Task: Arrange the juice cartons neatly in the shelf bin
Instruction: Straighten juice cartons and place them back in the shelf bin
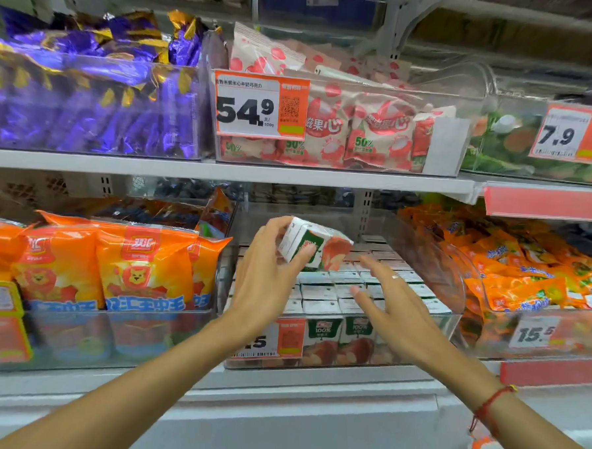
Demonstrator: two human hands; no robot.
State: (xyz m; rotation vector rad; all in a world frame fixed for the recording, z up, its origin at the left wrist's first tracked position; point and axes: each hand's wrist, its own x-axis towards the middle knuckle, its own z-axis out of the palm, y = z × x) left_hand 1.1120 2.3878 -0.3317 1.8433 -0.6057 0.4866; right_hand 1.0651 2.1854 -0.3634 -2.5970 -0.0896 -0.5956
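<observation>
In the middle of the frame the left hand [268, 274] grips a small juice carton [312, 244], white and green with a red apple picture, fingers over its top and thumb curled against its green face; the carton is tilted and held above the clear shelf bin [451, 301] at lower centre. Just to the right, the right hand [392, 298] hovers over the bin with its fingers spread and holding nothing, a ring on 1 finger and a red string bracelet [491, 404] at the wrist. Inside the bin, rows of matching cartons [321, 296] stand upright with their white tops showing, and 2 green "100%" fronts show through the bin's front wall beside an orange price tag [275, 340]. At lower left lie orange snack bags with a lion picture [141, 267], and at right a bin of orange wrapped snacks [511, 270] with a tag reading 15.5. On the upper shelf sit purple and gold wrapped sweets [88, 100] at left, pink and white packets [358, 128] behind a 54.9 tag [256, 105] in the centre, and a 7.9 tag [567, 134] at upper right
</observation>
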